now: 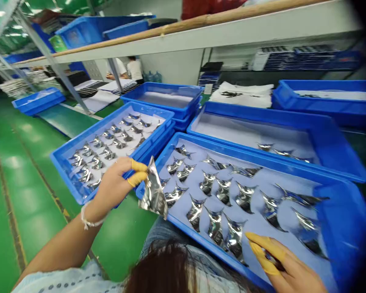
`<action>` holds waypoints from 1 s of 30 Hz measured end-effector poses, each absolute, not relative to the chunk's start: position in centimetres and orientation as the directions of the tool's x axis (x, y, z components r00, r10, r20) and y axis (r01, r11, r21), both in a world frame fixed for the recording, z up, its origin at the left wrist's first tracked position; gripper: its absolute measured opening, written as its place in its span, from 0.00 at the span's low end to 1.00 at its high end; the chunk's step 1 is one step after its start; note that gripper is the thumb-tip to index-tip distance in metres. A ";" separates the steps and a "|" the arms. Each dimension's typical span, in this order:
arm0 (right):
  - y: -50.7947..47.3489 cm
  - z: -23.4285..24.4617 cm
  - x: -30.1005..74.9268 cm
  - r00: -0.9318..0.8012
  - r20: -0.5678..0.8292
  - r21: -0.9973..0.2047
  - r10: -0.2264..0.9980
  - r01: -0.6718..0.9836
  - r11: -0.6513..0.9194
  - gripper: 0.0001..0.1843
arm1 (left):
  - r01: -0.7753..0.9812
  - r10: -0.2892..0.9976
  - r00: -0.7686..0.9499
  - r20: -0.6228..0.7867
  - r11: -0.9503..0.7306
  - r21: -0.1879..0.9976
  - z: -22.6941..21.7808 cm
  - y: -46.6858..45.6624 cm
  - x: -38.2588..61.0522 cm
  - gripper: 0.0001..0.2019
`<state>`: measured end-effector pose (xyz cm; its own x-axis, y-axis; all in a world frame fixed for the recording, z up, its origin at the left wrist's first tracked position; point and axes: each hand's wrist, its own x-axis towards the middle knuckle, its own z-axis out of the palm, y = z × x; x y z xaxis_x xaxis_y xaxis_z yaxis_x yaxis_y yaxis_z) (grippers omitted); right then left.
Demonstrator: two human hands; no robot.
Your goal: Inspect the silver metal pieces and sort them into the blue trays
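My left hand (118,181) wears yellow finger cots and pinches a shiny silver curved metal piece (154,191) by its top, holding it up over the near left corner of a blue tray (332,211). That tray has a pale liner and holds several similar chrome pieces (222,191) laid in rows. My right hand (280,260), also with yellow finger cots, rests inside the tray at its near edge, fingers curled; something dark shows between them but I cannot make it out.
A second blue tray (64,156) with several chrome pieces lies to the left. Another blue tray (323,134) behind holds a few pieces. More blue bins, white sheets and a shelf stand at the back. Green table surface (27,183) on the left. Other people stand far back.
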<state>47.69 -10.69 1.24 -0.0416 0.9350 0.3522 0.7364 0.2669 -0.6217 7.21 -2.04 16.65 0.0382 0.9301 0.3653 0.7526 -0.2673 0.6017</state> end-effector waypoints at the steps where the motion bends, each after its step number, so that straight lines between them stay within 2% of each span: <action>1: -10.8 2.1 47.0 -0.031 0.292 -0.683 0.956 0.693 0.231 0.13 | 0.723 0.939 0.125 0.321 -0.308 0.619 15.5 -2.2 8.4 0.11; 4: -10.3 5.0 44.1 -0.032 0.028 -0.899 0.999 0.436 0.039 0.15 | 0.660 0.893 0.358 0.273 -0.449 0.603 12.8 -2.5 12.7 0.10; 6: -10.1 6.5 42.3 -0.105 -0.097 -0.968 0.990 0.243 -0.069 0.20 | 0.628 0.826 0.471 0.309 -0.560 0.540 11.8 -2.8 15.5 0.07; 9: -10.1 7.4 41.1 -0.159 -0.156 -0.982 0.975 0.129 -0.136 0.22 | 0.590 0.720 0.557 0.413 -0.694 0.413 11.3 -3.2 18.5 0.08; 13: -10.7 7.0 42.1 -0.029 -0.127 -0.987 0.991 0.102 -0.124 0.20 | 0.594 0.650 0.583 0.486 -0.750 0.290 11.5 -2.6 19.5 0.08; 16: -11.3 6.6 43.1 0.038 0.053 -0.986 0.998 0.158 0.046 0.19 | 0.610 0.671 0.578 0.463 -0.733 0.301 11.6 -1.6 19.4 0.07; 19: -11.6 6.3 43.4 -0.061 0.249 -0.924 0.967 0.283 0.256 0.14 | 0.617 0.700 0.604 0.381 -0.713 0.332 11.4 -0.7 20.0 0.08; 21: -11.7 6.2 43.6 -0.129 0.319 -0.867 0.939 0.361 0.345 0.13 | 0.611 0.698 0.632 0.337 -0.717 0.336 11.0 -0.4 20.8 0.10; 23: -12.2 6.4 44.6 -0.152 0.337 -0.821 0.929 0.434 0.369 0.14 | 0.608 0.695 0.665 0.275 -0.717 0.340 10.6 -0.2 21.4 0.10; 26: -13.9 7.1 47.9 -0.059 0.248 -0.780 0.967 0.580 0.236 0.13 | 0.601 0.679 0.715 0.169 -0.719 0.348 9.8 0.0 21.9 0.14; 28: -15.6 7.7 50.9 0.066 0.096 -0.739 0.993 0.673 0.027 0.12 | 0.601 0.671 0.731 0.120 -0.718 0.352 9.4 0.3 22.1 0.17; 30: -17.0 8.1 53.4 0.185 -0.068 -0.647 0.980 0.740 -0.185 0.11 | 0.601 0.657 0.751 0.060 -0.719 0.350 9.1 0.7 22.5 0.16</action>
